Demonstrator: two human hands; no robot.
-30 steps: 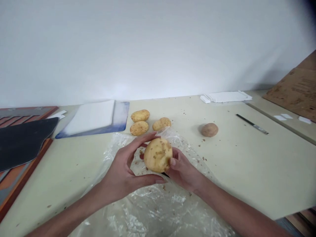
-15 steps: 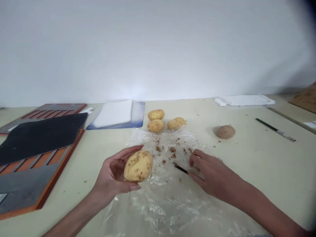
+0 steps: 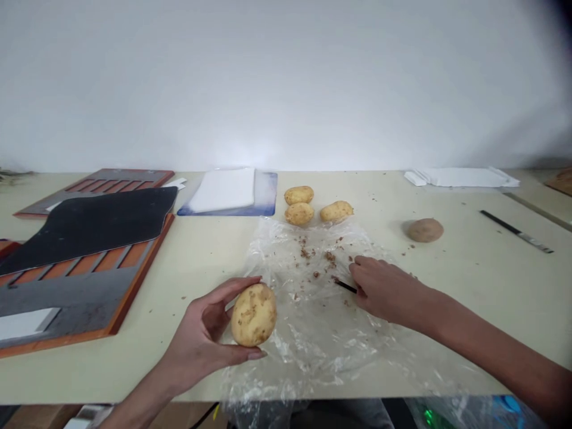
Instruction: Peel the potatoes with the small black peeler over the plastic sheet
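Left hand (image 3: 196, 336) holds spotted potato (image 3: 254, 316) by plastic sheet (image 3: 308, 351) | right hand (image 3: 386, 289) grips black tool (image 3: 347, 286) over sheet | beyond sheet, three pale potatoes (image 3: 300, 213) seem scraped | right of sheet, brown potato (image 3: 425, 230) seems unscraped

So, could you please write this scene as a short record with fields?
left hand: grips a yellow potato
right hand: holds a thin black stick
plastic sheet: clear, wrinkled, with brown crumbs on it
by its far edge: three yellowish potatoes
right of them: brown potato, then a dark strip with a lighter end
left side: dark mat over an orange-and-grey panel; white slab on a blue-edged board
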